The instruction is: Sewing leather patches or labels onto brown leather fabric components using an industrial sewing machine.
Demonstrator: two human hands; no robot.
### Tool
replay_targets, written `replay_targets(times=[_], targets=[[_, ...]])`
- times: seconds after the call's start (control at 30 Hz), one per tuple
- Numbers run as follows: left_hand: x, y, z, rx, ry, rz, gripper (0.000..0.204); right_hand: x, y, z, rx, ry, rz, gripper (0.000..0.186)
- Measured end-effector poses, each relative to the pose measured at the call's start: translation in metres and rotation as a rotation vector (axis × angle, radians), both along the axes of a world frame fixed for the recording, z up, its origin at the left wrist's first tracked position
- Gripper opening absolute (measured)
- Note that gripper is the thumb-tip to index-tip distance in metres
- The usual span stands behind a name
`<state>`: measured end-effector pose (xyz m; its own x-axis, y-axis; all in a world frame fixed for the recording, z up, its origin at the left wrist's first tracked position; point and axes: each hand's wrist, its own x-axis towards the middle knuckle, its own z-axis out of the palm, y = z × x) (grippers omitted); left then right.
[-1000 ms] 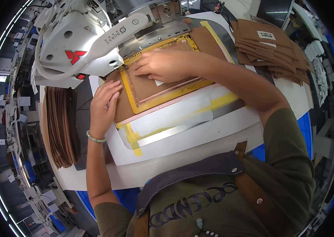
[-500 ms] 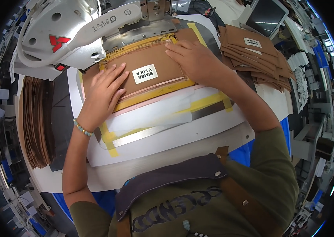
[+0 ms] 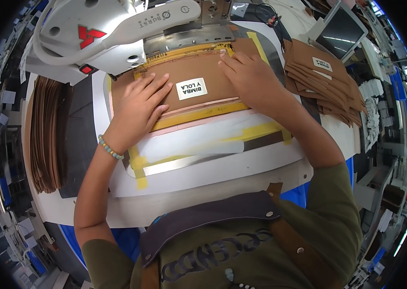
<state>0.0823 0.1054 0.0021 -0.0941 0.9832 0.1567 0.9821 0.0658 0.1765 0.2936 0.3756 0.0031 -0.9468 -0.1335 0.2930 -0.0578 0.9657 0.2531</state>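
A brown leather-like panel (image 3: 174, 70) with a white printed label (image 3: 191, 89) lies flat inside a template frame with yellow edges (image 3: 203, 112). My left hand (image 3: 138, 106), with a beaded bracelet at its wrist, rests on the panel's left end, fingers stretched toward the label. Over the panel's right end lies my right hand (image 3: 251, 82), its fingertips near the top right corner and the frame's edge. Neither hand grips anything; both press or rest palm-down. The head of a white industrial sewing machine (image 3: 83, 33) stands just beyond the panel, above my left hand.
At the left stands a row of brown panels (image 3: 49, 139) packed on edge. Brown labelled pieces (image 3: 324, 77) are piled at the right, below a grey monitor (image 3: 341, 31). Yellow tape (image 3: 139, 166) and a metal strip (image 3: 174, 166) lie on the near worktop.
The whole scene has shifted a little to the right in the picture. My hands stay at nearly the same places on the panel.
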Motion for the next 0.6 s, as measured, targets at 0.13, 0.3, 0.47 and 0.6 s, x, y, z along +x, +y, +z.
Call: replay_targets(times=[0.13, 0.3, 0.47, 0.6], targets=[[0.001, 0.001, -0.002, 0.024, 0.012, -0.002, 0.050, 0.000, -0.001, 0.007, -0.071, -0.132, -0.054, 0.050], [0.005, 0.004, -0.003, 0.084, 0.069, -0.010, 0.045, -0.004, 0.000, 0.008, -0.110, -0.149, -0.047, 0.050], [0.011, 0.009, 0.000, 0.094, 0.108, 0.025, 0.042, -0.005, 0.003, 0.007, -0.078, -0.072, -0.006, 0.046], [0.019, 0.019, 0.000, 0.046, 0.045, 0.044, 0.045, -0.006, 0.004, 0.010, -0.111, -0.062, 0.013, 0.045]])
